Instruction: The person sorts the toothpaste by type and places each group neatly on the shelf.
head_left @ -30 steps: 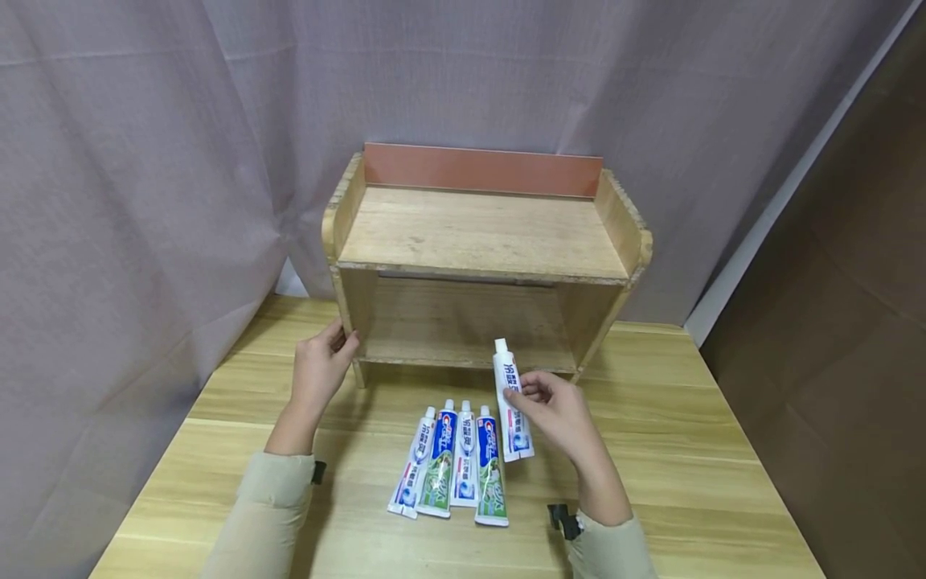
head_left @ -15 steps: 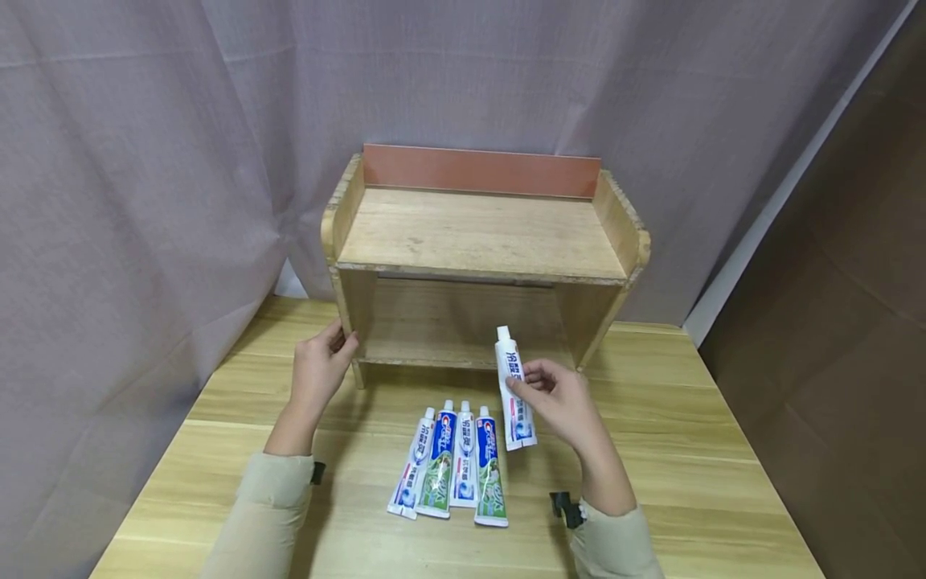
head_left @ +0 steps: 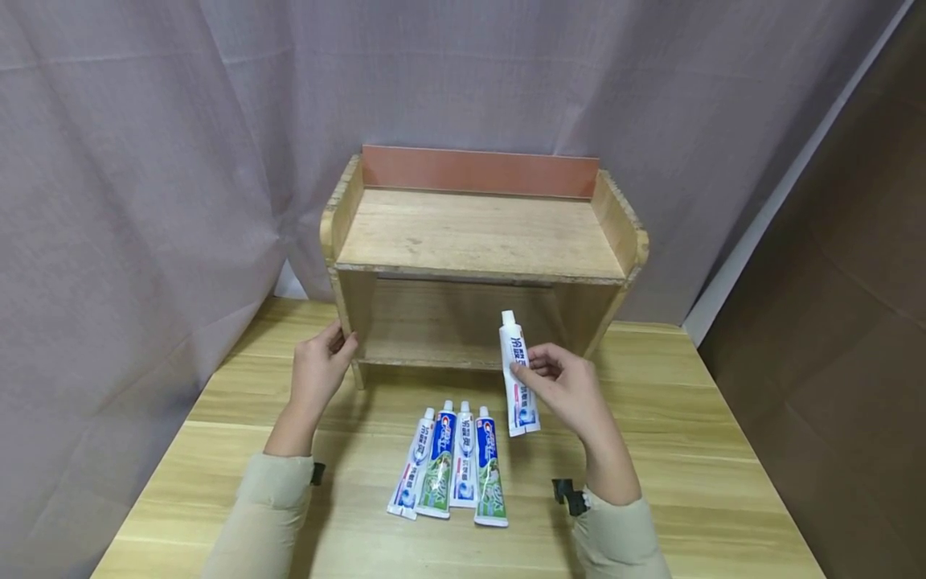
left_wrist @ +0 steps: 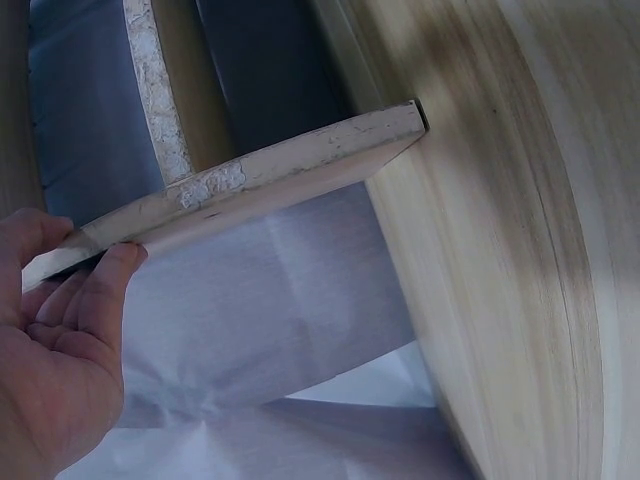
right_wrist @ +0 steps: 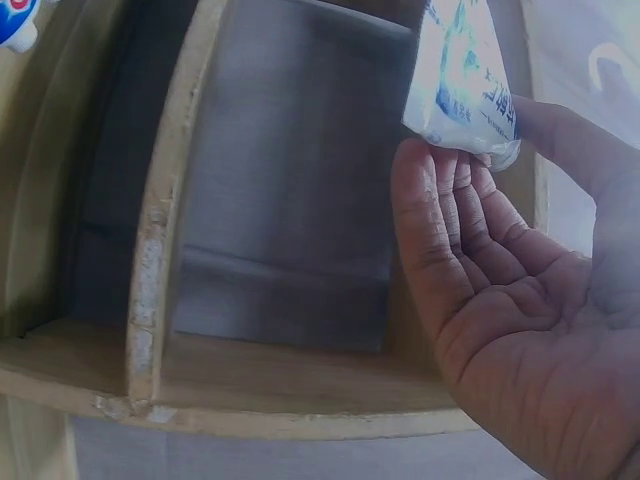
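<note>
A white toothpaste tube [head_left: 518,402] is pinched in my right hand [head_left: 567,390], cap up, in front of the lower right opening of a wooden shelf [head_left: 477,237]. The right wrist view shows the same tube [right_wrist: 465,80] between thumb and fingers. My left hand [head_left: 318,370] grips the front edge of the shelf's left side panel; in the left wrist view its thumb and fingers pinch that panel [left_wrist: 270,175]. On the table lie two white toothpaste tubes [head_left: 412,466] and two blue-green toothpaste tubes [head_left: 437,466], side by side with caps toward the shelf.
The two-tier shelf has a reddish-brown back strip [head_left: 481,170] along its top. It stands on a wood-grain table [head_left: 687,450]. Behind and left hangs a grey curtain [head_left: 145,201], with a brown panel [head_left: 832,305] on the right.
My right hand has lifted the white toothpaste tube up and slightly right, toward the shelf. The left hand stays on the side panel, and the tubes on the table lie as before.
</note>
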A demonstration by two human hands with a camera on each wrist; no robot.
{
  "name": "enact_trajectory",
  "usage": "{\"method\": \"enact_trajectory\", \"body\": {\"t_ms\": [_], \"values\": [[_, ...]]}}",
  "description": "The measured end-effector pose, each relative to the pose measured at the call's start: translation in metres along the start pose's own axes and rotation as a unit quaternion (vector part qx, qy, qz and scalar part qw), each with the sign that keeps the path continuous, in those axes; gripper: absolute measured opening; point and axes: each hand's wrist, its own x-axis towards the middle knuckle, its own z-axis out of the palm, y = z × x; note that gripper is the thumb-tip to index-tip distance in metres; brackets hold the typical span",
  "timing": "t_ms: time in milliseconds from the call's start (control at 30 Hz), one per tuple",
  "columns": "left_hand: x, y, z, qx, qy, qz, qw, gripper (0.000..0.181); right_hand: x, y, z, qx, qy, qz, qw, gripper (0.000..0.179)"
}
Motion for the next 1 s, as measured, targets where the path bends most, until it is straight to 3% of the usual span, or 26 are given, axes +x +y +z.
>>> {"method": "enact_trajectory", "body": {"t_ms": [1000], "values": [[0.000, -0.001, 0.001, 0.001, -0.001, -0.008, 1.0000, 0.033, 0.016, -0.026, -0.026, 0.018, 0.030, -0.056, 0.9978, 0.032]]}}
